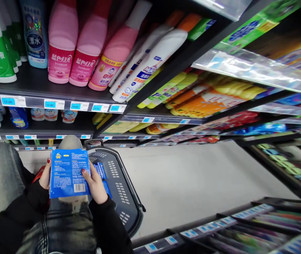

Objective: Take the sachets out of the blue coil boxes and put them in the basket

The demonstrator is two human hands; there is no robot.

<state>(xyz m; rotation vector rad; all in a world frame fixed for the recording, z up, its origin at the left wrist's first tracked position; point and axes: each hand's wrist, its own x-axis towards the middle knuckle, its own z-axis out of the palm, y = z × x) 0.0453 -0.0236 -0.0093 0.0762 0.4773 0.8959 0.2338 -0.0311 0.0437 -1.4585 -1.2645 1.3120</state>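
Note:
A flat blue package [65,185] with small white print and a barcode is held up in front of my knees. My left hand [45,176] grips its left edge, the thumb on the near face. On the other side, my right hand [97,183] clasps the right edge with its thumb across the print. The fingers behind the package are mostly hidden. Just right of the package is a dark grey shopping basket [117,165] on the floor, partly covered by my right hand and sleeve. Several blue packs [100,170] lie inside it.
Shelves of cleaning bottles rise ahead, with pink bottles [60,56], a white bottle with an orange cap [150,63] and price labels [12,101]. A pale floor aisle [187,176] runs right, between the shelves and a lower rack [193,234].

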